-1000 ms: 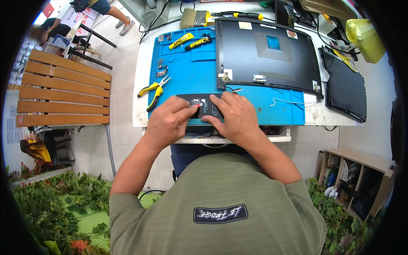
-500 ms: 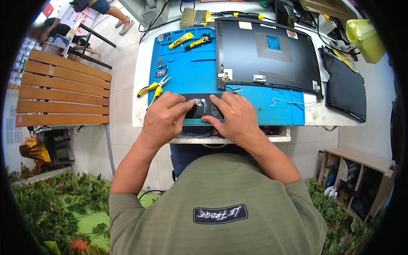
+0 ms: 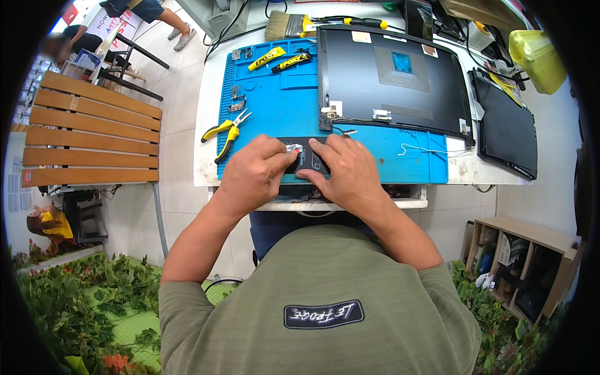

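Note:
My left hand [image 3: 250, 175] is pinched over a black rectangular plate [image 3: 308, 159] on the blue mat [image 3: 275, 100], around a small red-tipped item [image 3: 295, 152] at a crumpled silvery patch [image 3: 290, 147]; its full shape is hidden. My right hand [image 3: 340, 172] grips and steadies the plate, index finger and thumb apart on its surface. Yellow-handled pliers [image 3: 228, 134] lie left of my hands. A yellow tube [image 3: 265, 59] and a black tube [image 3: 290, 62] lie farther back. A dark laptop lid [image 3: 394, 87] with small hinge parts lies behind my right hand.
A paintbrush [image 3: 284, 25] lies at the back, dark panels [image 3: 506, 134] and a yellow bag [image 3: 531, 59] at right. A slatted wooden seat [image 3: 94, 119] stands left, with other people beyond. A shelf [image 3: 519, 262] is low right.
My left fingertips shifted left and off the red bit, then moved back to the right over the silvery patch. My right hand stays in place on the plate.

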Demonstrator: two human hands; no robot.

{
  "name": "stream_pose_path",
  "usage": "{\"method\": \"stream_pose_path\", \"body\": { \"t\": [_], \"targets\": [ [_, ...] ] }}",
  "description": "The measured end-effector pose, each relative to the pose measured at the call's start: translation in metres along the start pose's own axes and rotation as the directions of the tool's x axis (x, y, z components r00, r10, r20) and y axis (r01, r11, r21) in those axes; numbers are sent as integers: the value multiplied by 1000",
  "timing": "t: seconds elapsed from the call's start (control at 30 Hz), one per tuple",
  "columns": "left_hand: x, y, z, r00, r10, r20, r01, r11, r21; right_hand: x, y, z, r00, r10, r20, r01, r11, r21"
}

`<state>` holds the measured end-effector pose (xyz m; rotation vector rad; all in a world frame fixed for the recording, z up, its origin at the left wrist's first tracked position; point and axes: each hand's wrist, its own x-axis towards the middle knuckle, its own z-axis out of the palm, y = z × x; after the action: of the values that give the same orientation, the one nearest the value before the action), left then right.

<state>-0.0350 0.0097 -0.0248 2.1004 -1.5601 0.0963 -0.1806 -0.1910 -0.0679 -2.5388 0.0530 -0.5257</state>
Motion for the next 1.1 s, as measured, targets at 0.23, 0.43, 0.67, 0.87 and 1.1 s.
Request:
{"method": "stream_pose_path", "body": {
  "t": [0.23, 0.43, 0.67, 0.87, 1.1],
  "targets": [
    [-2, -1, 1, 1000, 8, 6, -8, 1000, -18, 0, 1, 3, 999, -14, -45, 14, 1000, 1],
    [-2, 1, 4, 1000, 8, -6, -8, 999, -41, 0, -1, 0, 1000, 18, 23, -19, 1000, 13],
    [-1, -2, 4, 1000, -10, -5, 9, 1000, -30, 0, 2, 3, 998, -23, -50, 23, 1000, -1],
    [1, -2, 3, 1000, -19, 8, 19, 999, -36, 0, 2, 2, 999, -18, -41, 18, 1000, -2],
    [-1, -6, -3, 999, -39, 7, 39, 999, -6, 0, 2, 2, 999, -23, -49, 22, 1000, -5]
  ]
}}
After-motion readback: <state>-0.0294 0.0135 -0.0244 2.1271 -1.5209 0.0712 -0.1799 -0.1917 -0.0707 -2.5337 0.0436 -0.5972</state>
